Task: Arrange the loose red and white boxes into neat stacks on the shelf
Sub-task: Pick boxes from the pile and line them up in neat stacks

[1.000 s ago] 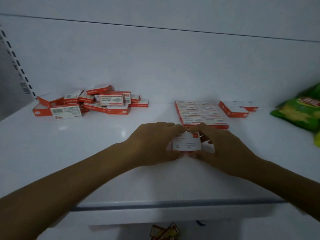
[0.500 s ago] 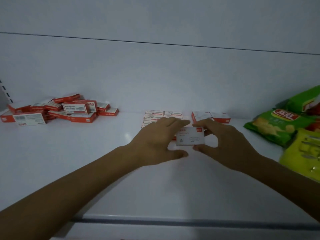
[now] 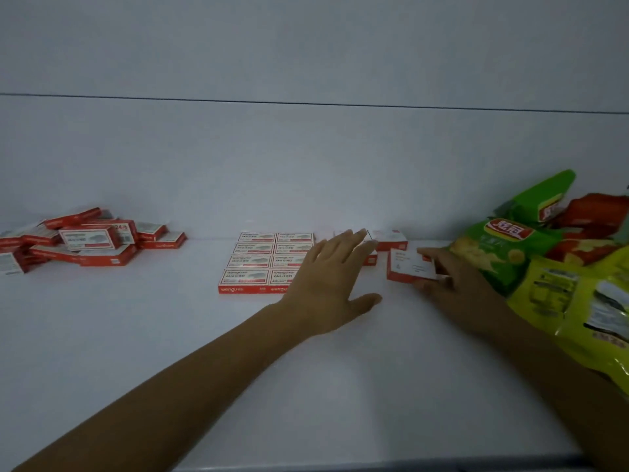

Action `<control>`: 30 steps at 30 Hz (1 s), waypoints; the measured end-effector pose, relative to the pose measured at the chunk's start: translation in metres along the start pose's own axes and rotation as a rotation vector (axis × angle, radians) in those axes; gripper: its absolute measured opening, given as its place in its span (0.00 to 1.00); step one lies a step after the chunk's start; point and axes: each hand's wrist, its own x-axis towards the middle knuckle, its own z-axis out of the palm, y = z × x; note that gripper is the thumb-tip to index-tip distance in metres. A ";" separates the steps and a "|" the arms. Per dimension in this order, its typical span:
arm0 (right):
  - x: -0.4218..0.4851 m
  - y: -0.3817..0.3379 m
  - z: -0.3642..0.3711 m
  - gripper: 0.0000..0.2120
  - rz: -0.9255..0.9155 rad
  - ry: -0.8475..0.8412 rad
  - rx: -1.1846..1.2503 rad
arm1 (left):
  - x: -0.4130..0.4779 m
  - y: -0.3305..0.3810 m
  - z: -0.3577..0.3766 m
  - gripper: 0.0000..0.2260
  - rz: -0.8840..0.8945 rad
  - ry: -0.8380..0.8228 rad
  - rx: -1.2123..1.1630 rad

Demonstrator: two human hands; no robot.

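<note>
On shelf (image 3: 170,335), R hand (image 3: 456,294) pinches small box (image 3: 412,265); L hand (image 3: 326,281) flat, empty. Box prob. light, stiff: grip its edges.

My feed is dim, flat and bluish, with soft, even light over the white shelf (image 3: 136,352). A faint shadow sits beside the left hand (image 3: 326,284). The box (image 3: 410,267) held in the right hand (image 3: 456,298) is motion-smeared, its print unreadable. The loose pile (image 3: 85,240) at the left edge looks soft, and the forearms balloon toward the lower corners.
</note>
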 end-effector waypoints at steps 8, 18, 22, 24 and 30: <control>-0.007 -0.005 0.004 0.15 -0.223 0.134 -0.304 | -0.007 -0.007 0.015 0.29 -0.066 -0.001 -0.054; 0.011 -0.023 0.001 0.18 -0.151 -0.125 -0.524 | -0.003 -0.009 0.021 0.30 -0.051 -0.046 -0.048; 0.031 -0.023 0.011 0.15 -0.093 -0.130 -0.508 | -0.003 -0.011 0.021 0.31 -0.085 -0.055 -0.027; 0.032 -0.024 0.020 0.15 -0.085 -0.042 -0.482 | -0.001 -0.011 0.020 0.30 -0.119 -0.085 -0.011; 0.023 -0.016 0.028 0.20 -0.103 -0.028 -0.416 | -0.003 -0.011 0.021 0.31 -0.125 -0.140 -0.003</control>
